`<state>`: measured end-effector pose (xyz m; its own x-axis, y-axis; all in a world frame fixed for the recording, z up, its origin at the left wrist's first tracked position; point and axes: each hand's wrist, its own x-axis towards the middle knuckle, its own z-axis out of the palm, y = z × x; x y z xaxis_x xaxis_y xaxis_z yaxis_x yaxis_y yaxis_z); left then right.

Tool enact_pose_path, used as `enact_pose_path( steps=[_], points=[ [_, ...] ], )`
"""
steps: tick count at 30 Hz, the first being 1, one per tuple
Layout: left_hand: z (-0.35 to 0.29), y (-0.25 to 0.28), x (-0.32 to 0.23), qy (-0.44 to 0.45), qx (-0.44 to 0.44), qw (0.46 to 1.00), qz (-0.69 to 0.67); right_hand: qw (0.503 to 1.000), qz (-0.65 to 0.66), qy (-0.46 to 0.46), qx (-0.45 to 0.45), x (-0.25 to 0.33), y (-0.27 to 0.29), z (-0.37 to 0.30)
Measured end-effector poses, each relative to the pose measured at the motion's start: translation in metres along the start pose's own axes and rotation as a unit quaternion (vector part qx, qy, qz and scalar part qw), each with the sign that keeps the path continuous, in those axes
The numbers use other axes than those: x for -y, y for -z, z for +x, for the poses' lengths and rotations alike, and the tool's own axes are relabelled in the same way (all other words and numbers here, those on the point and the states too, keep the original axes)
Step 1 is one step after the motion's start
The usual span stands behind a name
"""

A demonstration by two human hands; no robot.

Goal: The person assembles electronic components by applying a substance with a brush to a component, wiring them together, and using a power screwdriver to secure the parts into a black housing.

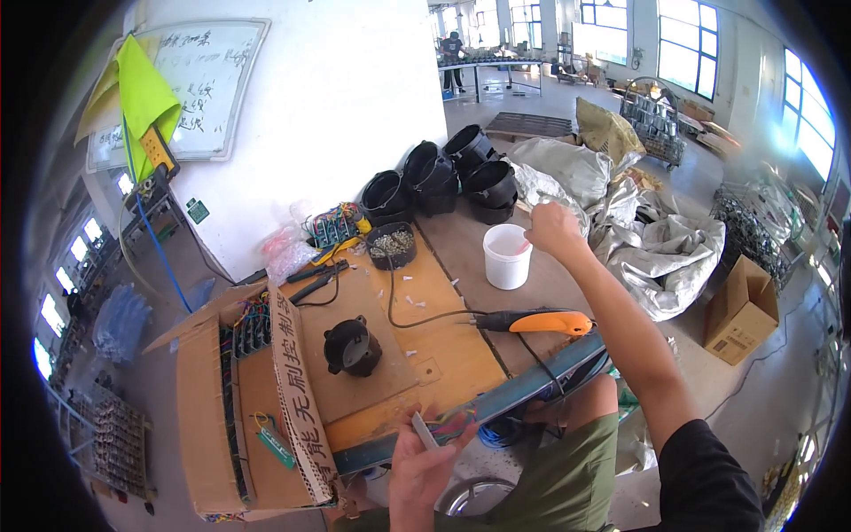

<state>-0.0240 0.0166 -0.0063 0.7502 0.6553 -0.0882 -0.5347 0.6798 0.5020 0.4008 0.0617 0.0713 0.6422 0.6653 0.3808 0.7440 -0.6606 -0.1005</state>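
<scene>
My left hand point(421, 465) is closed around a flat, pale grey wired circuit module point(425, 432) at the table's front edge, its coloured wires trailing to the right. At the rim of a white plastic tub point(508, 259), my right hand point(556, 227) is closed with fingers pinched together. A thin reddish piece shows below its fingers inside the tub; its kind I cannot make out. A black round housing point(353, 347) with side lugs stands upright on the brown board, touched by neither hand. Right of it lies an orange and black corded power screwdriver point(550, 323).
An open cardboard box point(303, 399) at left holds wired modules and one green module point(276, 443). A black bowl point(392, 246) contains small metal screws. Black buckets point(430, 177) stand behind; pliers point(319, 279) lie nearby. White sacks point(660, 257) and a carton point(743, 310) sit at right.
</scene>
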Motion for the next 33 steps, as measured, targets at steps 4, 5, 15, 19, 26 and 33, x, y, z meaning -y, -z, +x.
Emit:
enact_pose_path(
  steps=[4,5,15,19,26,33],
  points=[
    [0.000,0.001,0.010,0.003,0.012,1.000,-0.002,0.980,0.183,0.066,-0.032,0.006,-0.024,0.013],
    [0.000,0.000,0.014,-0.009,0.001,1.000,0.016,0.979,0.186,0.082,-0.008,0.009,-0.024,0.015],
    [0.014,0.008,0.007,-0.144,-0.083,0.944,0.284,0.888,0.454,-0.053,0.058,0.000,-0.003,-0.002],
    [0.030,0.000,0.009,-0.111,-0.126,0.977,0.127,0.795,0.590,-0.140,0.019,-0.037,-0.012,-0.006],
    [0.047,0.006,0.000,0.016,-0.079,0.996,-0.034,0.621,0.735,-0.271,0.014,-0.061,-0.027,-0.022],
    [0.064,-0.020,0.010,-0.120,0.023,0.963,0.241,0.463,0.838,-0.278,0.073,-0.066,-0.015,-0.037]
  ],
)
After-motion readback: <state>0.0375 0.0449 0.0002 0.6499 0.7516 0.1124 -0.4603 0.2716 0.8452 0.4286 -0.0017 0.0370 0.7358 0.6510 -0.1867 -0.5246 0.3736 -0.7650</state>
